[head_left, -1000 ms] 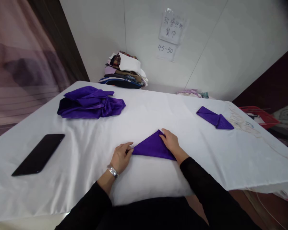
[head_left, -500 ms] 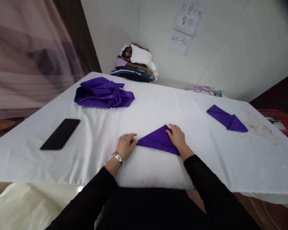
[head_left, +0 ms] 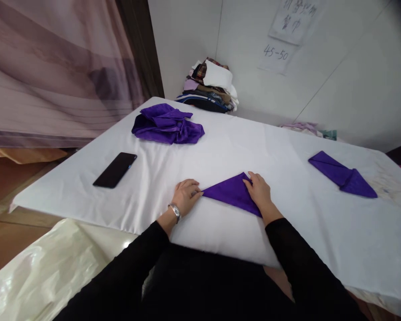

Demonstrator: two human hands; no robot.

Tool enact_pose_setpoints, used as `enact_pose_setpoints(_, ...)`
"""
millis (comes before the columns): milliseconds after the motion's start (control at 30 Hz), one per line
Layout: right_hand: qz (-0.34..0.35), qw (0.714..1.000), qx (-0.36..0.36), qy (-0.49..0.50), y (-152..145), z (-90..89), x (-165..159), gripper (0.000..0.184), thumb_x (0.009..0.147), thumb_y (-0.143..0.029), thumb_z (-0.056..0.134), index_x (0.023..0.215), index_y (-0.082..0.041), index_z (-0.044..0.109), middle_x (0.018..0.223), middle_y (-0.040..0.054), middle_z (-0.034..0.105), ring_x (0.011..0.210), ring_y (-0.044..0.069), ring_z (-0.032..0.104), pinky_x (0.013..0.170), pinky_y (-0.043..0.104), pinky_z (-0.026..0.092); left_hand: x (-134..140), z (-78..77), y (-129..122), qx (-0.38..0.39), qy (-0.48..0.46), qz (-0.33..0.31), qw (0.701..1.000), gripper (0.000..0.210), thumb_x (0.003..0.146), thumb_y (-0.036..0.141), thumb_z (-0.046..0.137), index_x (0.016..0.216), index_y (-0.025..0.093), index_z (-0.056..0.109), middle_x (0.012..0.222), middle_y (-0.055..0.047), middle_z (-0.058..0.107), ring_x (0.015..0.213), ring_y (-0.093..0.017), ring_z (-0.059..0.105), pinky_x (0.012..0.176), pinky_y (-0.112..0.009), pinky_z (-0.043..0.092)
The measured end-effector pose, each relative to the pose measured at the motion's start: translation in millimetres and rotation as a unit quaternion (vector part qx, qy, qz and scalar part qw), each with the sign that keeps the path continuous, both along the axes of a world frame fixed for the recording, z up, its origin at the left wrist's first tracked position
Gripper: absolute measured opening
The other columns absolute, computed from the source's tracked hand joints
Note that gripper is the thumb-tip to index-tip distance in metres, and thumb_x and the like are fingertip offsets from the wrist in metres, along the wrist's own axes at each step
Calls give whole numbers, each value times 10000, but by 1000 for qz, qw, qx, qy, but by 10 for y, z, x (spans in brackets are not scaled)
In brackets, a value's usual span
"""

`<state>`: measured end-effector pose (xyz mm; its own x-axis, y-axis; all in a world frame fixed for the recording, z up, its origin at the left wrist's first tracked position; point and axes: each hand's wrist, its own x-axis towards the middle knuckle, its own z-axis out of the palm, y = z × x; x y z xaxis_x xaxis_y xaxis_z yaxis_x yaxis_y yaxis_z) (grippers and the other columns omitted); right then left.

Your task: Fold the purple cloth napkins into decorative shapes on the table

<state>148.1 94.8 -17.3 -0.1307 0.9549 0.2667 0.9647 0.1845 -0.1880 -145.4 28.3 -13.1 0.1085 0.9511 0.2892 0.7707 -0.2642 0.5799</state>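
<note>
A purple cloth napkin, folded into a long triangle, lies on the white tablecloth in front of me. My left hand, with a silver watch or bracelet at the wrist, pinches its pointed left tip. At the triangle's right end, my right hand grips the cloth near the upper corner, thumb and fingers closed on the edge. The hand and forearm cover part of that end. Off to the right rests another purple napkin, folded into a narrow shape with a pointed end.
Crumpled purple cloths sit at the back left of the table. A black phone lies nearer on the left. Behind the table is a clothes stack against the wall. Pale plastic sheeting bulges below the left front edge.
The camera view has turned left, so everything appears shifted right. Both hands keep their places on the triangular napkin, whose shape looks the same.
</note>
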Motion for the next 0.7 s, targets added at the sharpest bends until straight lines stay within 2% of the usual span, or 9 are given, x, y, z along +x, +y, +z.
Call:
enact_pose_setpoints(167,19,1000,-5,-5,64,16,-1,356,907,-375,426,1211,-201,492,982,65,595,900,208,540,654,293,402,-24,-21,1,-1,21,-7,1000,155,810,281,524,708,227,628,1044,-43,644,1112,-250,508,959,-475,361)
enact_pose_setpoints(267,23,1000,-14,-6,95,33,-10,364,907,-378,426,1225,-212,488,987,68,598,900,206,543,671,296,409,6,6,-18,4,39,13,999,151,805,254,518,699,225,621,1049,-53,645,1106,-263,515,952,-492,366)
enact_pose_setpoints(367,28,999,-17,-3,106,40,-14,373,911,-379,419,1241,-215,477,1006,70,599,903,204,544,687,297,414,216,105,-45,44,57,18,997,145,827,269,504,847,210,635,1126,-85,620,1153,-271,486,984,-498,341)
enact_pose_setpoints(433,32,999,-17,0,107,39,-9,380,910,-380,423,1248,-213,472,1024,73,598,914,202,543,703,295,416,466,190,-52,65,69,-27,995,245,857,336,481,1014,200,612,1210,-97,582,1205,-263,446,1030,-500,292)
enact_pose_setpoints(533,35,999,-19,6,106,34,6,387,905,-383,432,1252,-216,466,1043,74,595,931,198,539,731,291,418,888,255,-11,76,109,-144,981,434,887,440,412,1241,202,492,1353,-93,473,1300,-249,339,1091,-508,179)
enact_pose_setpoints(600,42,999,-19,6,105,31,15,393,907,-391,427,1253,-208,463,1044,75,594,925,196,539,740,290,418,1104,217,56,75,147,-201,966,563,882,516,367,1335,182,395,1429,-102,372,1351,-253,239,1110,-509,111)
enact_pose_setpoints(700,47,999,-11,6,102,26,22,385,912,-388,413,1241,-198,469,1026,74,595,918,196,537,753,292,416,1236,66,170,41,197,-219,955,739,838,640,308,1382,138,325,1471,-129,278,1376,-270,153,1114,-507,75)
